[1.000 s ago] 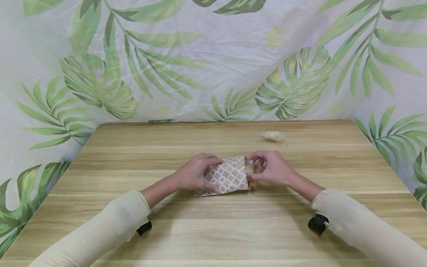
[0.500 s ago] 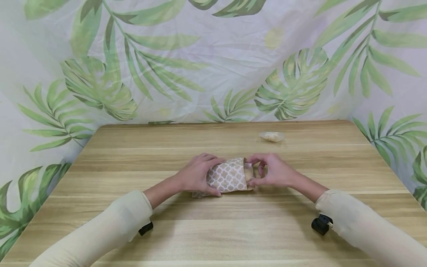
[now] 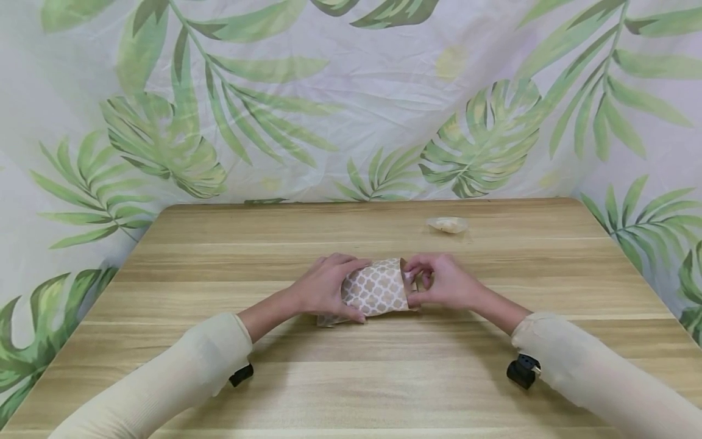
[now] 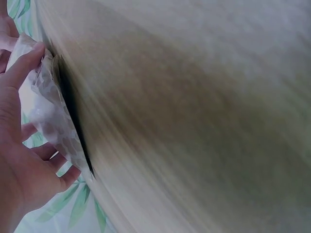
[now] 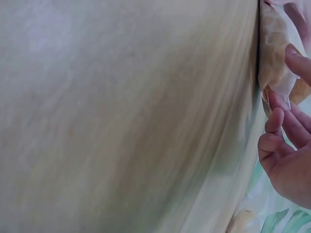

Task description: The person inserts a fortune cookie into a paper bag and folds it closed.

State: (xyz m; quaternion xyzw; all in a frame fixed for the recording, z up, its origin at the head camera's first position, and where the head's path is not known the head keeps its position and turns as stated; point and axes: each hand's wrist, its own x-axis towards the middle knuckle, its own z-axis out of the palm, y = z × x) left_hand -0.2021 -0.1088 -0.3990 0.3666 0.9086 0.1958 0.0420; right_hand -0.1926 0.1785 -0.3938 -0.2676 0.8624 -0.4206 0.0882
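Note:
A paper bag (image 3: 378,286) with a tan and white lattice print lies near the middle of the wooden table. My left hand (image 3: 326,283) grips its closed end, thumb along the near edge and fingers along the far edge. At the bag's right end, its mouth, my right hand (image 3: 446,280) pinches a pale item in clear plastic wrap (image 3: 410,284), most of which is hidden inside the bag. In the left wrist view the bag (image 4: 51,111) bulges between thumb and fingers. The right wrist view shows my right fingertips right at the bag's mouth, near the printed paper (image 5: 274,48).
Farther back, right of centre, lies a small clear packet (image 3: 448,225) with pale contents. The wooden table (image 3: 351,384) ends at a leaf-printed cloth (image 3: 378,103) hanging behind it. A black device (image 3: 523,371) is worn below each sleeve.
The wrapped item has gone deeper into the bag, so less of it shows at the mouth. My right hand has dipped slightly, and the left has shifted a little right along the bag.

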